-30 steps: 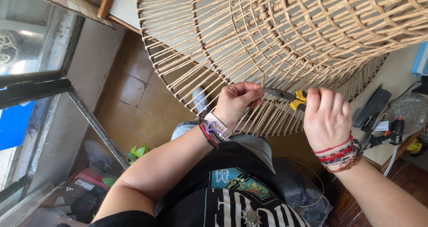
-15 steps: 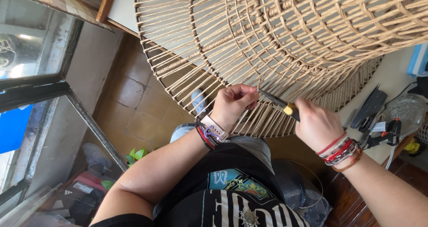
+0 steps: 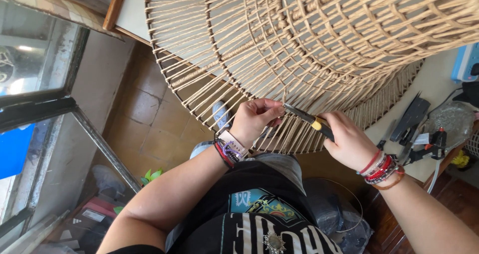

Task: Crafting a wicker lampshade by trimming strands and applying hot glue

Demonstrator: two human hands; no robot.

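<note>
Overhead, a large round dome frame of thin dark metal wire wrapped in tan twine [image 3: 319, 39] rests on a pale desk [image 3: 434, 84] and juts over the person's lap; it looks light and bulky, stiff in its wire ribs but soft and easily frayed in the cord, so the rim seems the safest hold. The left hand [image 3: 257, 118] pinches a twine strand at the rim with closed fingers. The right hand [image 3: 349, 140] is closed around yellow-handled pliers [image 3: 310, 119], tip at that strand.

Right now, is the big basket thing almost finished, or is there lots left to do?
Mostly done: cord already wraps nearly the whole woven frame. In hand: the left hand pinches a cord end at the rim while the right hand holds pliers to it. Left: that loose end.
</note>
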